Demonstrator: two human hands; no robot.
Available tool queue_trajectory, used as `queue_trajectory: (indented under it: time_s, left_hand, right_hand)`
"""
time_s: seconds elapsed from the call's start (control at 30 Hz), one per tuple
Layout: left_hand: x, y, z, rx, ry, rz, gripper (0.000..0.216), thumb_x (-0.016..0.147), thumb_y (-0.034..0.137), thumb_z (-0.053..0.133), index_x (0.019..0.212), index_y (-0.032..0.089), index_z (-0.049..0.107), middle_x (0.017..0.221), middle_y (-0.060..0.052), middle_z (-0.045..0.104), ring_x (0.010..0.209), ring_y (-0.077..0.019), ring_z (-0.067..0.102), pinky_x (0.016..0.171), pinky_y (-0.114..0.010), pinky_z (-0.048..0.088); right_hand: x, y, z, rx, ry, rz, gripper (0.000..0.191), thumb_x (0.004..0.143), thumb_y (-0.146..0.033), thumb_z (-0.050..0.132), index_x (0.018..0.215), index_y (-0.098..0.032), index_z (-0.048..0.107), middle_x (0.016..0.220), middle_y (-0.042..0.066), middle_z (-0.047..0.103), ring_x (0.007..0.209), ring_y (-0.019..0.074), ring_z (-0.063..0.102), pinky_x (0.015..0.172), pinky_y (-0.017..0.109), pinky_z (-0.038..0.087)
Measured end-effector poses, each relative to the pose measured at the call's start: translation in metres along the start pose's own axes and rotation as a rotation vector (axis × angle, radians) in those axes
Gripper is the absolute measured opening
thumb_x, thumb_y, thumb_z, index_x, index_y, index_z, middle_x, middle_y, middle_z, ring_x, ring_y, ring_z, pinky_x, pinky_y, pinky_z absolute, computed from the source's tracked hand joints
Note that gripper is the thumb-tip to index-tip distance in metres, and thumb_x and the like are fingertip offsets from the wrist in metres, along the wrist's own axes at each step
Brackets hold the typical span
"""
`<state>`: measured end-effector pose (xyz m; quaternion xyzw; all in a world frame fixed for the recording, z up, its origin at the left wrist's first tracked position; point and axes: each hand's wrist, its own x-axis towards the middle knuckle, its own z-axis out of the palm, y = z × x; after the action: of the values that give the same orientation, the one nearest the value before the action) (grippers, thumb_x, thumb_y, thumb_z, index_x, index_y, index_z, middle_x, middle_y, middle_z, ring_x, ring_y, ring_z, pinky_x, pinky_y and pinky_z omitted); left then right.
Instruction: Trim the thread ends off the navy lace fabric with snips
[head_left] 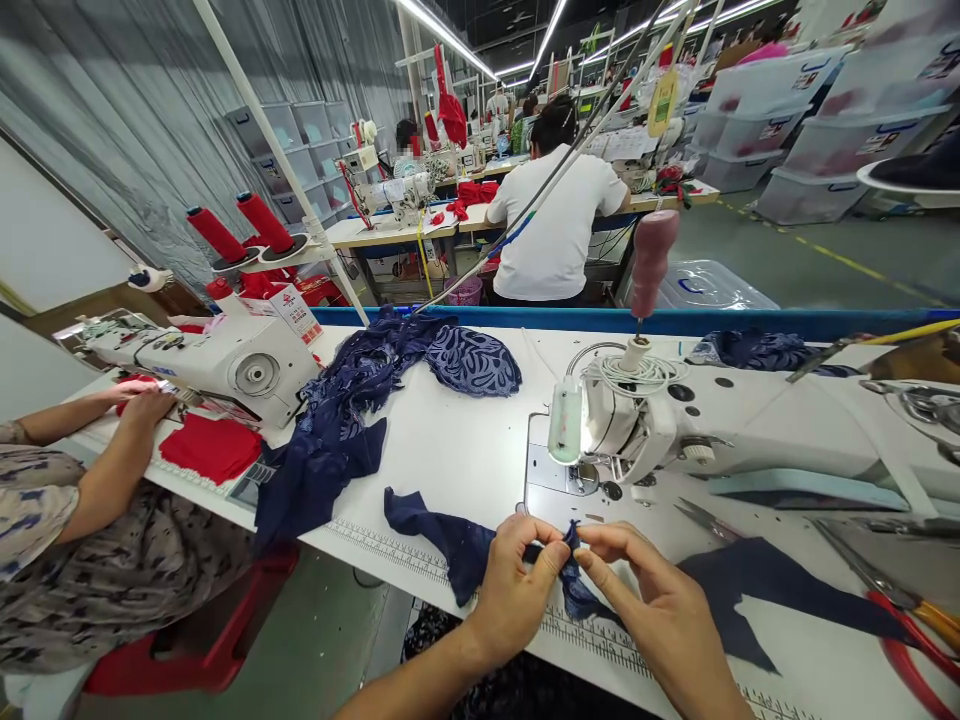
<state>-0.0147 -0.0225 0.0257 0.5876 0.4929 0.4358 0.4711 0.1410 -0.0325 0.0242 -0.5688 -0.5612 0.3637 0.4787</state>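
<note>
A piece of navy fabric lies along the front of the white table, its gathered part raised between my two hands. My left hand pinches it with thumb and forefinger, left of the fold. On the other side, the thumb and forefinger of my right hand are closed on the same fabric, close to the left fingertips. The sewing machine stands just beyond, its needle plate bare of cloth. Under my right wrist and to its right lies a flat navy fabric piece.
Red-handled scissors and small thread snips lie to the right. A heap of navy lace and cloth is at the left. Beside it, a co-worker's hands hold red fabric at another machine. A ruler strip edges the table.
</note>
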Motion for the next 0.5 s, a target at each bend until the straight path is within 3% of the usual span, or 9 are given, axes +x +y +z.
queue_trajectory:
  time_s: [0.17,0.3,0.5]
  left_hand:
    - [-0.001,0.001,0.001,0.051,-0.005,0.028,0.019,0.092,0.028,0.055,0.077,0.018,0.060,0.081,-0.002,0.062,0.085,-0.0175,0.053,0.085,-0.030,0.039]
    - [-0.001,0.004,0.000,0.074,-0.018,0.035,0.020,0.092,0.028,0.055,0.076,0.018,0.060,0.079,-0.002,0.063,0.083,-0.0176,0.053,0.089,-0.033,0.039]
    - [-0.002,0.001,0.001,0.071,-0.034,0.066,0.020,0.092,0.031,0.055,0.077,0.019,0.060,0.079,-0.001,0.064,0.081,-0.0164,0.055,0.103,-0.037,0.032]
  right_hand:
    - [0.003,-0.006,0.002,0.177,-0.073,0.180,0.032,0.073,-0.053,0.074,0.086,-0.024,0.067,0.077,0.000,0.055,0.076,0.0173,0.053,0.067,0.026,0.047]
    - [0.006,-0.006,-0.001,0.199,-0.165,0.099,0.027,0.078,-0.050,0.072,0.081,-0.024,0.065,0.075,0.000,0.052,0.074,0.0161,0.051,0.064,0.024,0.047]
    - [0.011,-0.004,-0.006,0.280,-0.177,0.156,0.030,0.076,-0.052,0.073,0.080,-0.022,0.069,0.099,0.006,0.066,0.096,0.0234,0.060,0.083,0.028,0.052]
